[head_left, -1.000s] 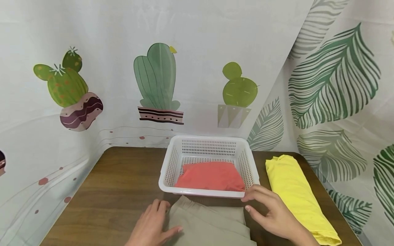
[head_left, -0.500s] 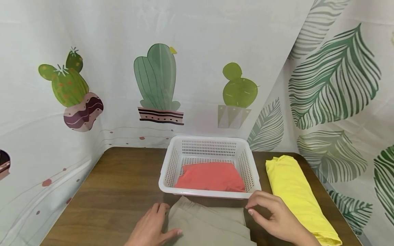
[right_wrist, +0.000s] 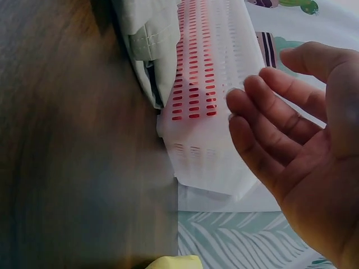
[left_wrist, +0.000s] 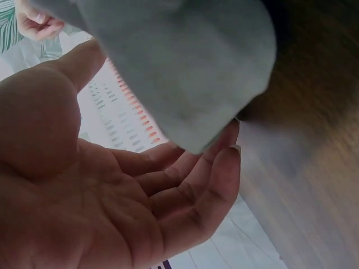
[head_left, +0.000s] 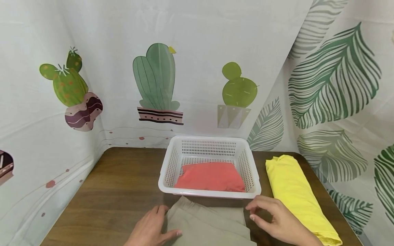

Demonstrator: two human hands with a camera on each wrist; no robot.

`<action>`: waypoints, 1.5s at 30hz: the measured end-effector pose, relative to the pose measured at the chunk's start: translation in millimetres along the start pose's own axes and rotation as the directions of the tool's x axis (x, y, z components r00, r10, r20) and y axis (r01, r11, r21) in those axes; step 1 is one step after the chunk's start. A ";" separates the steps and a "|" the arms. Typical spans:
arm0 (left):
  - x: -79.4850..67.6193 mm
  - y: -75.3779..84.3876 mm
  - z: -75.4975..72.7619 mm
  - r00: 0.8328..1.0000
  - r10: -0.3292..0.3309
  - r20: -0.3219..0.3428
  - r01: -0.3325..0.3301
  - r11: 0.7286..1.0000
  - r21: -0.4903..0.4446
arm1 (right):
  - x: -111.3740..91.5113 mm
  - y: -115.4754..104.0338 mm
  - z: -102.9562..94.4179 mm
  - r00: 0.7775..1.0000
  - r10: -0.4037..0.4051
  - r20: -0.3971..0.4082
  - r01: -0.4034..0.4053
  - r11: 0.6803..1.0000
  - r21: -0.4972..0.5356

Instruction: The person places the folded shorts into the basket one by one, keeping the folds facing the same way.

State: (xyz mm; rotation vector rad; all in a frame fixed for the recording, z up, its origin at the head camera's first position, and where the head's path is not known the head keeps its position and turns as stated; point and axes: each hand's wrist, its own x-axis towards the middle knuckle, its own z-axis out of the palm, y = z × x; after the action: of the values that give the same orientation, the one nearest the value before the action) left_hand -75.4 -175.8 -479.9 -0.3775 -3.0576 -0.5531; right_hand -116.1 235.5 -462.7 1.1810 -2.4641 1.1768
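A folded grey-beige garment lies on the table at the lower middle of the head view, with a stitched edge visible in the right wrist view. Along its left side rests my left hand, thumb over the cloth and fingers beside the edge. In the left wrist view, those loosely bent fingers are right at the cloth's rounded edge. My right hand hovers off the garment's right corner, thumb and forefinger apart with nothing between them. Its fingers are relaxed in front of the basket in the right wrist view.
Just beyond the garment stands a white perforated plastic basket holding a folded coral-red cloth. A long folded yellow cloth lies along the right side of the brown wooden table. Printed white curtains hang behind.
My right hand has drawn back from the basket's front right rim, a little toward me and to the right. The left hand and the garment have barely moved.
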 end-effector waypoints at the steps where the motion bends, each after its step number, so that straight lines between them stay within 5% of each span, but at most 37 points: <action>1: -0.1 0.3 -0.2 1.000 -0.002 -0.001 0.002 1.000 0.001 | -1.0 0.6 0.0 1.000 0.006 0.009 -0.006 1.000 0.004; 7: 0.0 0.9 -1.2 1.000 -0.021 0.001 0.021 1.000 -0.013 | -7.1 4.0 -1.2 0.991 0.085 0.102 -0.090 0.995 0.052; 14: 1.1 1.3 -3.9 0.997 -0.058 0.056 0.061 0.997 -0.050 | -10.9 8.3 -3.9 0.952 0.210 0.222 -0.233 0.969 0.083; 24: 0.3 -1.8 -3.7 0.996 -0.046 0.078 0.052 0.996 -0.077 | -18.9 13.1 -0.9 0.927 0.267 0.263 -0.298 0.951 0.082; 33: 2.3 -7.7 -6.0 0.987 -0.031 0.158 0.059 0.982 -0.179 | -18.4 13.9 1.8 0.853 0.357 0.380 -0.430 0.894 0.127; 45: 4.9 -10.4 -6.9 0.973 -0.041 0.227 0.101 0.960 -0.260 | -12.9 6.1 4.9 0.795 0.396 0.459 -0.521 0.834 0.183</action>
State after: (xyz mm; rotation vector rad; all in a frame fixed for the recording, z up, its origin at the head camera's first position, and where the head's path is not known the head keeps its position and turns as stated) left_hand -82.9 -186.5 -476.8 -0.3540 -3.2207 -1.0043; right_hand -110.9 241.9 -475.4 0.9835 -3.1080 1.6285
